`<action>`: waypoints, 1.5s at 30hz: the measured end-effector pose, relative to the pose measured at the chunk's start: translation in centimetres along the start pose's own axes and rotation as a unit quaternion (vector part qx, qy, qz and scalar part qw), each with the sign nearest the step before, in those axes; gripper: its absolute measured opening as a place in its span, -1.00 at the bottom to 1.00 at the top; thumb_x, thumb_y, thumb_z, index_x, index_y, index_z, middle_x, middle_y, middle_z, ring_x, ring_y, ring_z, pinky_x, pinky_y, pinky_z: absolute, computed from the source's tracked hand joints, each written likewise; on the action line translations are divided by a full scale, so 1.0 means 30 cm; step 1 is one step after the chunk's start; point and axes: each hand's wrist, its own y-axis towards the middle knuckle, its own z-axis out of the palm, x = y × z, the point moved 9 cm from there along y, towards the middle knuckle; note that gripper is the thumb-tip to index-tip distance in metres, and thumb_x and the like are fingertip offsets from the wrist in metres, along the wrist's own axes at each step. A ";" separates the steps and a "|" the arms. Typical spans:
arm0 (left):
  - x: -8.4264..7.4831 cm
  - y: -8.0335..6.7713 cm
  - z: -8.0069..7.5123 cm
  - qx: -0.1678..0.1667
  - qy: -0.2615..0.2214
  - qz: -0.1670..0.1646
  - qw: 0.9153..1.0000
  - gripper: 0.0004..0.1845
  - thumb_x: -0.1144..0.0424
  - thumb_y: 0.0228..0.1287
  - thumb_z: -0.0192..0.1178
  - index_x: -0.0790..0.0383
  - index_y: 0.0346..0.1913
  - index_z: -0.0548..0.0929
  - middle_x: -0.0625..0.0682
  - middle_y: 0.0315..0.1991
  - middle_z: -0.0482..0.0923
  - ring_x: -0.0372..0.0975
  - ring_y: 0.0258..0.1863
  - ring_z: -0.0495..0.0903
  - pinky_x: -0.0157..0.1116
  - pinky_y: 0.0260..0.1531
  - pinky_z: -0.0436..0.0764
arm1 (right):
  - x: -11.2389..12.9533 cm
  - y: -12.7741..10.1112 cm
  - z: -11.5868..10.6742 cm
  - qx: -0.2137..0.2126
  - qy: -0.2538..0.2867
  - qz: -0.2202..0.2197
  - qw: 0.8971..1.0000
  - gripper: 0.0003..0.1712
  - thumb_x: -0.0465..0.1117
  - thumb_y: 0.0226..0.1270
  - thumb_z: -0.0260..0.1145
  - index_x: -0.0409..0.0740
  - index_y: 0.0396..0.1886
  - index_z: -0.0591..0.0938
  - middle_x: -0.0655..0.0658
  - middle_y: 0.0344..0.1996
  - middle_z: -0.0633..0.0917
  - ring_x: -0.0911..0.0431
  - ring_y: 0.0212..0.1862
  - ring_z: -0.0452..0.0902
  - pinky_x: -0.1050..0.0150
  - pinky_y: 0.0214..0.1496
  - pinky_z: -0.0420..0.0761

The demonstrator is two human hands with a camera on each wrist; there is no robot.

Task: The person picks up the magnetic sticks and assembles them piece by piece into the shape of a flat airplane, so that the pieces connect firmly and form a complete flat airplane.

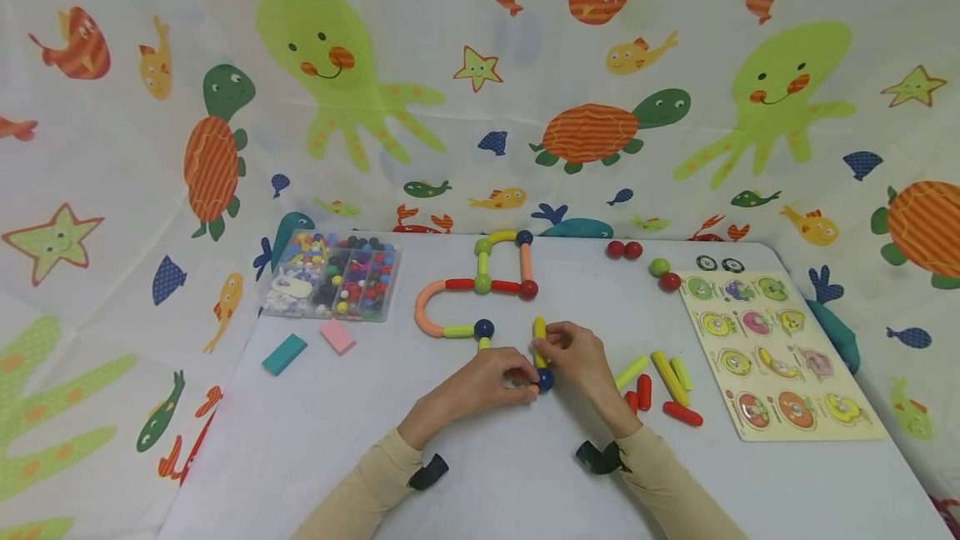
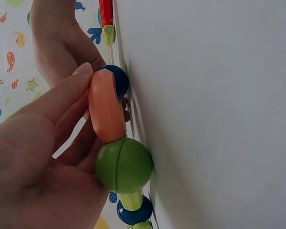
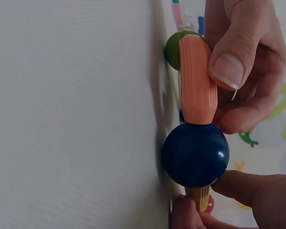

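My left hand (image 1: 480, 383) pinches a curved salmon rod (image 3: 198, 78) between thumb and fingers, close over the white table. One end of this rod meets a blue ball (image 3: 195, 155); the other meets a green ball (image 2: 124, 164). In the head view the left hand hides the salmon rod. My right hand (image 1: 581, 357) pinches a yellow rod (image 1: 540, 330), which stands against the far side of the same blue ball. Beyond the green ball, a short yellow-green rod (image 2: 131, 200) leads to another blue ball (image 2: 135, 211), part of the figure laid out ahead.
Joined rods and balls form a figure, with a red ball (image 1: 528, 290) at its corner. Loose rods, including a red rod (image 1: 682, 414), lie right of my hands beside a fruit puzzle board (image 1: 712, 348). A bead box (image 1: 363, 319), teal block (image 1: 284, 354) and pink block (image 1: 337, 337) are left.
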 end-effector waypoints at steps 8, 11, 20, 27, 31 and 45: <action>-0.005 0.004 -0.008 0.001 0.001 0.005 1.000 -0.75 0.16 0.29 0.41 0.13 -0.01 0.73 -0.09 -0.17 0.70 -0.25 -0.14 0.66 -0.38 -0.05 0.65 | 0.010 0.006 -0.002 0.006 -0.027 -0.007 1.000 -0.52 -0.06 0.31 0.47 -0.28 0.08 0.66 -0.10 -0.29 0.73 0.15 -0.34 0.60 0.34 -0.27 0.64; -0.007 0.005 -0.015 -0.002 -0.002 0.000 1.000 -0.75 0.15 0.30 0.40 0.13 -0.01 0.73 -0.10 -0.17 0.70 -0.24 -0.14 0.65 -0.36 -0.05 0.65 | 0.010 0.008 -0.005 0.009 -0.032 -0.004 0.999 -0.53 -0.03 0.32 0.46 -0.25 0.08 0.67 -0.10 -0.29 0.74 0.14 -0.32 0.62 0.33 -0.25 0.65; 0.006 0.006 -0.035 -0.005 -0.027 -0.021 0.999 -0.73 0.11 0.31 0.40 0.09 0.01 0.73 -0.08 -0.14 0.69 -0.24 -0.12 0.61 -0.32 -0.03 0.64 | 0.005 0.013 -0.037 0.010 -0.018 0.001 1.000 -0.52 0.02 0.35 0.43 -0.20 0.10 0.67 -0.11 -0.23 0.76 0.14 -0.34 0.66 0.29 -0.23 0.68; 0.010 0.008 -0.054 -0.022 -0.017 -0.020 0.999 -0.72 0.12 0.31 0.40 0.09 0.03 0.73 -0.10 -0.11 0.69 -0.27 -0.12 0.62 -0.32 -0.03 0.65 | -0.014 0.036 -0.172 -0.024 -0.015 0.011 1.000 -0.51 0.08 0.44 0.34 -0.09 0.21 0.62 -0.14 -0.11 0.72 0.05 -0.21 0.62 0.31 -0.17 0.62; 0.010 0.005 -0.069 -0.036 -0.012 -0.029 0.999 -0.75 0.15 0.35 0.36 0.09 0.04 0.73 -0.17 -0.13 0.68 -0.33 -0.12 0.59 -0.29 -0.03 0.66 | -0.043 0.070 -0.329 -0.082 -0.021 0.029 0.996 -0.50 0.08 0.47 0.29 -0.07 0.25 0.60 -0.18 0.01 0.71 -0.01 -0.06 0.60 0.31 -0.09 0.59; 0.034 0.044 -0.096 -0.056 -0.021 -0.056 0.997 -0.69 0.21 0.37 0.34 0.14 0.13 0.70 -0.18 -0.14 0.67 -0.38 -0.14 0.58 -0.42 0.02 0.61 | -0.254 0.184 -0.673 -0.189 -0.053 0.098 0.976 -0.39 0.01 0.50 0.24 -0.32 0.34 0.51 -0.40 0.26 0.56 -0.21 0.29 0.44 -0.01 0.21 0.48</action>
